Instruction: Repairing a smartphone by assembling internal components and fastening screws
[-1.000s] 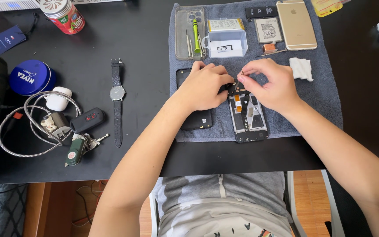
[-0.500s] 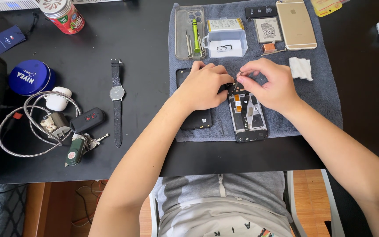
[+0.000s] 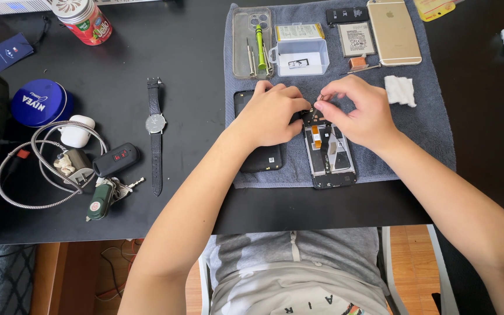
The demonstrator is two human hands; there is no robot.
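Observation:
An opened phone frame [image 3: 329,154] with exposed parts lies on a grey cloth mat [image 3: 427,125]. My left hand [image 3: 272,114] rests over the frame's top left corner, fingers curled and pressing on it. My right hand [image 3: 360,111] pinches a thin tool or small part at the frame's top edge; what it pinches is too small to tell. A black phone back panel [image 3: 262,157] lies partly under my left hand.
On the mat's far side lie a clear phone case [image 3: 241,41] holding a green screwdriver [image 3: 260,39], a small clear box [image 3: 298,55], a battery [image 3: 356,38], a gold phone [image 3: 393,30] and white wipes [image 3: 400,90]. To the left are a wristwatch [image 3: 156,125], car key [image 3: 116,160], cable [image 3: 18,175], earbud case [image 3: 77,131], blue tin [image 3: 38,102].

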